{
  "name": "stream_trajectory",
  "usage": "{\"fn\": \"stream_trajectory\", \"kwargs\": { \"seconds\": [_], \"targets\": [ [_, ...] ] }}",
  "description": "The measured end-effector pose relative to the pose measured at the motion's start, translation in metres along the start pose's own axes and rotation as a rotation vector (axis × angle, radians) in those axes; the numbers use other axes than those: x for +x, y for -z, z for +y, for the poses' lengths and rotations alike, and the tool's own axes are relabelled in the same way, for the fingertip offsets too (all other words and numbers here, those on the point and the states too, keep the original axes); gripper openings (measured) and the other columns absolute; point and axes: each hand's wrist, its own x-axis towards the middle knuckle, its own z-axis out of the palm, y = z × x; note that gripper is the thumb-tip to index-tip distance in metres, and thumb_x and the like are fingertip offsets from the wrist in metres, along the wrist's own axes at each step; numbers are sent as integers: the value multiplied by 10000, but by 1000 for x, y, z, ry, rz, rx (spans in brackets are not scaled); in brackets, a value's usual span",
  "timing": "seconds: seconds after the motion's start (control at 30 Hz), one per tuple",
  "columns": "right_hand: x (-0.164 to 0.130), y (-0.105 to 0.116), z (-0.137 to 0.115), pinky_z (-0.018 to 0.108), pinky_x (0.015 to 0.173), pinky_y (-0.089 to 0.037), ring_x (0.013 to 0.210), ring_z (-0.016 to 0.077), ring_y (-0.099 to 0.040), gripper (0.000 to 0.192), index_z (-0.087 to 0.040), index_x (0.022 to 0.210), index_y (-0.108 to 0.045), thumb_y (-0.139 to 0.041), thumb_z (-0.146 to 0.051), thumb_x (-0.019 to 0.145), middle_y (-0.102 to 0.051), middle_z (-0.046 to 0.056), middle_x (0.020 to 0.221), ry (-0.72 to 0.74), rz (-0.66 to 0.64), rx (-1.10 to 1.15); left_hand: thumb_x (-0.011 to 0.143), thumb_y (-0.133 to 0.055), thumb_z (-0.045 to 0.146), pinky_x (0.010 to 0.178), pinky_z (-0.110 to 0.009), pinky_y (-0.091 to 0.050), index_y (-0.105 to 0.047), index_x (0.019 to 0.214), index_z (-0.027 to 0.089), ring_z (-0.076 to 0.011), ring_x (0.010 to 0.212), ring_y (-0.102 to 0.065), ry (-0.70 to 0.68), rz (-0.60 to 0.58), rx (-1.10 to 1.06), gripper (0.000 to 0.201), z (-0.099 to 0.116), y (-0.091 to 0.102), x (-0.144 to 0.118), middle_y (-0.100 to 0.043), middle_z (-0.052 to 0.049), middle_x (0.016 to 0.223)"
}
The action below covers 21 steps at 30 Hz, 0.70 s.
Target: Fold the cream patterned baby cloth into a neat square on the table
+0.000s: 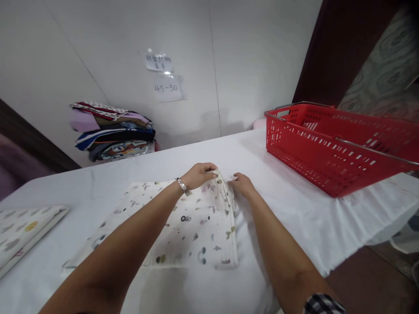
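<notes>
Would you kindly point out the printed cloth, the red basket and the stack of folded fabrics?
printed cloth (196,226), head view, middle of its flat top layer.
red basket (304,152), head view, near slotted side wall.
stack of folded fabrics (111,131), head view, front of the pile.

Basket (330,148) right of cloth (196,226); stack (113,131) behind.

One red basket (330,146), two wall notes (165,76), two printed cloths (196,222)
</notes>
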Motion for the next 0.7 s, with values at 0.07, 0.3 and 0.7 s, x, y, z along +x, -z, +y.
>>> {"fn": "stream_trajectory", "kwargs": {
  "seconds": [0.07,0.3,0.7],
  "targets": [
    [-2,-4,-4,272,632,-390,688,157,-550,259,-197,833,-652,-645,-262,582,-635,22,737,42,7,24,685,-595,361,756,-257,-445,-622,859,171,-149,800,-574,0,-45,-49,259,4,3,1,-648,-12,841],
    [-5,-11,-21,257,571,-440,567,108,-513,299,-171,825,-599,-626,-250,538,-561,-40,623,-18,-94,823,655,-628,307,701,-249,-454,-652,878,164,-148,752,-596,111,-174,-118,266,-19,-15,36,-669,-18,817],
    [1,-18,-13,202,463,-332,480,76,-424,232,-163,712,-608,-597,-209,485,-509,-63,525,-55,41,830,575,-688,224,630,-235,-453,-571,809,165,-113,648,-585,226,-214,-252,268,-46,-29,57,-637,17,701]
  ]
}}
